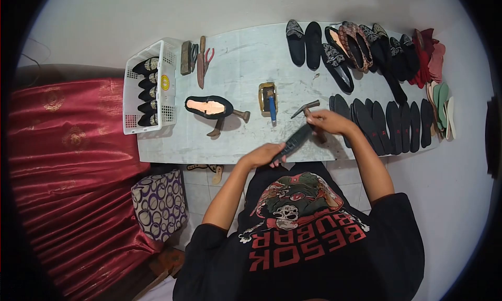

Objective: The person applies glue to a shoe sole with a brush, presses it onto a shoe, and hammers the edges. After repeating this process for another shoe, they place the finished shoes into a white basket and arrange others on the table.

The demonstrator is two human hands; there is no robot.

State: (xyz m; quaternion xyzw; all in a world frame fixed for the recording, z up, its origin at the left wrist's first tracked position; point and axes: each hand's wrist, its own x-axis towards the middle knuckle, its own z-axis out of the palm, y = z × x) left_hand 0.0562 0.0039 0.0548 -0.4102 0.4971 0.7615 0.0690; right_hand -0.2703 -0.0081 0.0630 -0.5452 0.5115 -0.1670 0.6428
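A dark grey-black shoe sole [299, 138] slants between my two hands at the front of the table. My left hand [264, 155] is closed round its lower end, fingers curled under at the table edge. My right hand [329, 122] is closed at the upper end, thumb and fingers pinching it. Just beyond the right fingers shows a metal hammer head [305, 108]; its handle is partly hidden behind that hand. Further left lies a black shoe upper [209, 107] with a tan inside facing up. A glue tub [263, 92] with a blue-handled brush [272, 107] stands mid-table.
A white basket [168, 100] of black decorated shoes stands at the left end, beside pliers [207, 59] and a knife-like tool [201, 73]. Finished-looking shoes [296, 42] fill the back right, above rows of black soles [392, 126]. A patterned stool [159, 204] is below left.
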